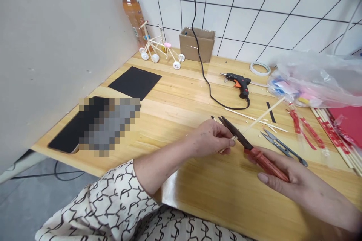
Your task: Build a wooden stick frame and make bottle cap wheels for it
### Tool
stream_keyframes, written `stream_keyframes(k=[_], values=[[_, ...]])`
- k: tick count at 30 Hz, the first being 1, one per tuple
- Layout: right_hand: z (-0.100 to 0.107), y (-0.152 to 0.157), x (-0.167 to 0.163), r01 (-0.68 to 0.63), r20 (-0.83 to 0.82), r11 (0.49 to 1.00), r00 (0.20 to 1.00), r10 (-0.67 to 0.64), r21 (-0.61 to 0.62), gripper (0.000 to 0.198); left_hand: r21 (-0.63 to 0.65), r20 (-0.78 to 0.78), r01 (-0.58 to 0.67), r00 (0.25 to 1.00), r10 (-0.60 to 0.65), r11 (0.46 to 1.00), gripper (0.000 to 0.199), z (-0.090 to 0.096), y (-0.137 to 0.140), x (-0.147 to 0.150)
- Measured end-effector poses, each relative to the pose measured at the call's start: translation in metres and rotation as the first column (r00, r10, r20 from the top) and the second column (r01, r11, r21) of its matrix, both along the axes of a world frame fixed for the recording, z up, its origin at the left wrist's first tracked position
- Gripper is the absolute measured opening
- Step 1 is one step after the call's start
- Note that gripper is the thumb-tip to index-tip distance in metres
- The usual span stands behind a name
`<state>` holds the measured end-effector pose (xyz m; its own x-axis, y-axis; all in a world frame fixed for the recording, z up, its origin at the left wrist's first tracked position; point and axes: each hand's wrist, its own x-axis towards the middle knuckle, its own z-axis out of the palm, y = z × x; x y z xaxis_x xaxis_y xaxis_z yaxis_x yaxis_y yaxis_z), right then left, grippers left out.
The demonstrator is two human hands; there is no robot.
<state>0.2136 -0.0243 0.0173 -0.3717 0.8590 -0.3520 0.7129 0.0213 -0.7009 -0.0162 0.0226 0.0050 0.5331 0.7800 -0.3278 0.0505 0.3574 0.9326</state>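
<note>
Nearer me than the glue gun (240,83), my left hand (210,137) pinches the pale stick (263,116), probably to steady it at the scissors (251,151), red handles gripped in my right hand (292,177).

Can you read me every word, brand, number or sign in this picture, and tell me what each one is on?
"$"-like shapes: repeated on the patterned clothing.
Drink bottle: label print, too small to read.
White wheel of the stick model: a small mark, too small to read.
Red-marked wrappers: any lettering is too blurred to read.
No word, brand or number can be made out.
</note>
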Motion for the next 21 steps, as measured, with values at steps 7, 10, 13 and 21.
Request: stream_keyframes(k=[7, 10, 13, 21], values=[[0.001, -0.003, 0.0, -0.043, 0.055, 0.998, 0.998, 0.041, 0.046, 0.052, 0.036, 0.056, -0.018, 0.998, 0.016, 0.999, 0.014, -0.004, -0.003, 0.002], [-0.005, -0.006, -0.001, -0.033, 0.024, 0.997, 0.999, 0.031, 0.076, 0.051, 0.061, 0.064, -0.021, 0.998, 0.017, 0.998, 0.016, -0.005, -0.004, 0.003], [-0.007, -0.008, -0.007, -0.031, -0.024, 0.993, 0.999, 0.034, 0.115, 0.044, 0.068, 0.068, -0.028, 0.997, 0.023, 0.997, 0.016, -0.006, -0.004, 0.002], [-0.003, -0.015, -0.015, -0.031, 0.011, 0.989, 1.0, 0.029, 0.143, 0.039, 0.079, 0.007, 0.032, 0.999, -0.032, 0.996, 0.02, -0.007, -0.009, 0.003]])
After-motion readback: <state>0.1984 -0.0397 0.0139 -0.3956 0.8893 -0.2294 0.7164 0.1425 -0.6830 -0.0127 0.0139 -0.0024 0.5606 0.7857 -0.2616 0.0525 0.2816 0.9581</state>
